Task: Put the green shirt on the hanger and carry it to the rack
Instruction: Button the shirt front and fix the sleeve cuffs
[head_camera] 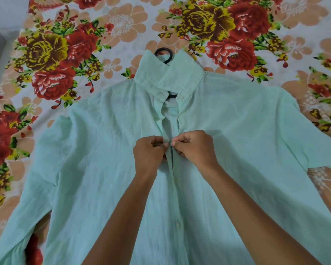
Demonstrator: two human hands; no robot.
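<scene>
Flowered bedsheet point(84, 54) underlies the thin, limp pale-green cotton shirt point(237, 150). Left hand point(148, 152) and right hand point(194, 148) pinch its placket; black plastic hanger hook point(163, 54) beyond them offers the firm hold.

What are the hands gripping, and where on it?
Both the left hand and right hand pinch the pale green cotton shirt at its front button placket, mid-chest.

- Hanger point(164, 54): only the black hook above the collar and a short dark strip in the neck opening show; the rest lies inside the green shirt point(103, 150).
- Green shirt: hem and left sleeve end cut off by the frame's lower edge; right sleeve runs off the right edge.
- Button between the pinching fingertips point(167, 144): cannot be made out.
- Floral bedsheet point(46, 54): largely covered by the shirt.
</scene>
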